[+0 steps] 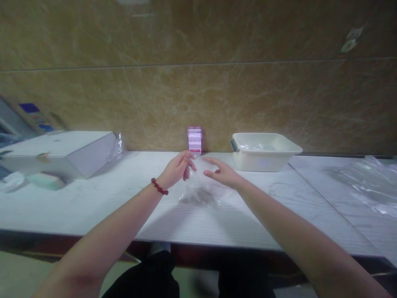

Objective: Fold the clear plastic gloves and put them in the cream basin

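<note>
A clear plastic bag (200, 194) hangs and rests on the white table in front of me, crumpled at its lower end. My left hand (178, 169), with a red bead bracelet at the wrist, pinches the bag's upper edge between thumb and fingers. On the other side of the bag, my right hand (223, 174) has its thumb and fingers apart, close to the plastic. Whether those fingertips touch the film is hard to make out. What the bag contains, if anything, is too blurred to tell.
A lit phone (194, 140) leans against the tiled wall behind my hands. To its right stands a white plastic basin (263, 161) with clear plastic inside. Clear plastic bags (372, 180) lie far right. A white box (62, 151) occupies the left, with a pale green block (46, 181) before it.
</note>
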Demonstrator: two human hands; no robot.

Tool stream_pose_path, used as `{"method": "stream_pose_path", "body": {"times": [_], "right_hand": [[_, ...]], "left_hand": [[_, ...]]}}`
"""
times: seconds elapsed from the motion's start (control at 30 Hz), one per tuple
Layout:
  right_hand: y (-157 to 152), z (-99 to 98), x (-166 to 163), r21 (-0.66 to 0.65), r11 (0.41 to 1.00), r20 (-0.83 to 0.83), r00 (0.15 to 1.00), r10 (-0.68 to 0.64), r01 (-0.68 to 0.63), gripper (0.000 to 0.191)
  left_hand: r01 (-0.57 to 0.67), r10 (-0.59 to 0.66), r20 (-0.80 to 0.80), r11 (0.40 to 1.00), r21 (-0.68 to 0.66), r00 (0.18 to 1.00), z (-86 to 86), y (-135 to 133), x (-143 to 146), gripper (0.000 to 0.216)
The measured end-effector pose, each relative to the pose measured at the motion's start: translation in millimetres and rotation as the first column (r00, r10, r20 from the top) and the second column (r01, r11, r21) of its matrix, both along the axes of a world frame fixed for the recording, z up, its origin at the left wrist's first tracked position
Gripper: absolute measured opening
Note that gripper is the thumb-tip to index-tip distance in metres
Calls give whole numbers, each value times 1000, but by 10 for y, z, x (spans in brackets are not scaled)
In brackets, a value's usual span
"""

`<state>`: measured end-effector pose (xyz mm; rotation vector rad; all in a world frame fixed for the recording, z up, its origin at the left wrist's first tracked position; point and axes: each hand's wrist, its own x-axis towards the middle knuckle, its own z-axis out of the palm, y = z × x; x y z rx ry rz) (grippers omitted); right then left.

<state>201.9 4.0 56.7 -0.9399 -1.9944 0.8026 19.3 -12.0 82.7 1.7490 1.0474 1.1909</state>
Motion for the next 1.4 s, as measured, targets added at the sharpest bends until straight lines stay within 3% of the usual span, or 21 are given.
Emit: {"method": "stream_pose_path", "body": {"times": [0.13,0.23,0.4,0.7,0.97,1.13,1.27,1.4], "right_hand": [[-39,227,-50,64,998,73,997,-2,-3,22],[-84,381,-44,34,999,113,993,-36,33,24],[-191,620,50,-15,998,183,981,-59,63,23],[-304,800,176,-328,945,4,1000,-16,16,13],[-296,945,228,-354,935,-111,991,-79,35,7],[-180,1015,240,-341,939,-145,984,-101,46,7],[-97,1045,167,-344,938,-137,985,-102,49,8],[-7,1064,106,-356,934,-137,988,-73,20,7]], "left_hand": [[24,-17,136,999,-44,991,-29,-65,-44,34],[66,-53,175,995,-71,983,-101,-122,-133,36],[134,-117,101,975,-180,988,-207,-245,-305,45],[263,-272,-7,935,-238,962,-284,-381,-523,34],[314,-367,-120,895,-318,923,-309,-310,-728,33],[309,-400,-229,885,-349,887,-160,-116,-748,43],[314,-368,-56,856,-410,928,81,101,-500,50],[408,-391,150,744,-529,908,213,352,-245,44]]}}
